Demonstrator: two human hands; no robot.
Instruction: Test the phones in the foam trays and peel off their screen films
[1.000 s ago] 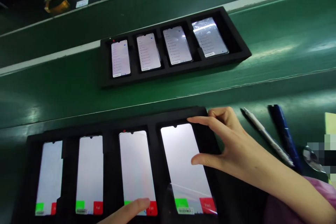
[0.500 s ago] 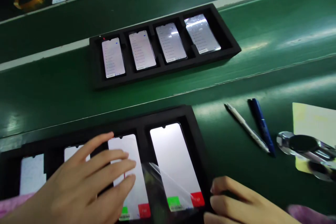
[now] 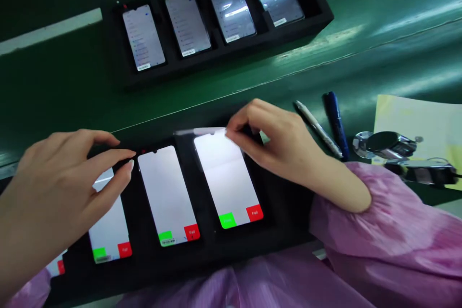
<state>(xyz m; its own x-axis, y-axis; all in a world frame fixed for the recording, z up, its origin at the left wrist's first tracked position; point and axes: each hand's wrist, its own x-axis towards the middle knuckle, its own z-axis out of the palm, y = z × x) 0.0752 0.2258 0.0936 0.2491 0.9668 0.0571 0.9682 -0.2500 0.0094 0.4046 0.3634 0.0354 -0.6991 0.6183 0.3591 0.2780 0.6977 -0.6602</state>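
Note:
In the near black tray [image 3: 212, 255] lie several phones with lit white screens and green and red squares along their lower ends. My right hand [image 3: 277, 139] is closed in a pinch at the top of the rightmost phone [image 3: 231, 178]. From its fingertips a clear protective film [image 3: 198, 131] stretches left across that phone's top edge. My left hand [image 3: 75, 173] hovers over the tray's left part, fingers apart and holding nothing. Its fingertips are close to the upper left corner of the neighbouring phone [image 3: 168, 192]. It partly covers another phone [image 3: 110, 231].
A second black tray [image 3: 216, 53] with several lit phones stands farther back on the green surface. To the right lie a white pen [image 3: 317, 127], a blue marker [image 3: 335, 122], a shiny metal object [image 3: 390, 144] and yellowish paper [image 3: 415, 115].
My right hand has moved from beside the tray to the rightmost phone's top, now with film in its fingers. The barcode label no longer shows on that phone. My left hand has shifted left.

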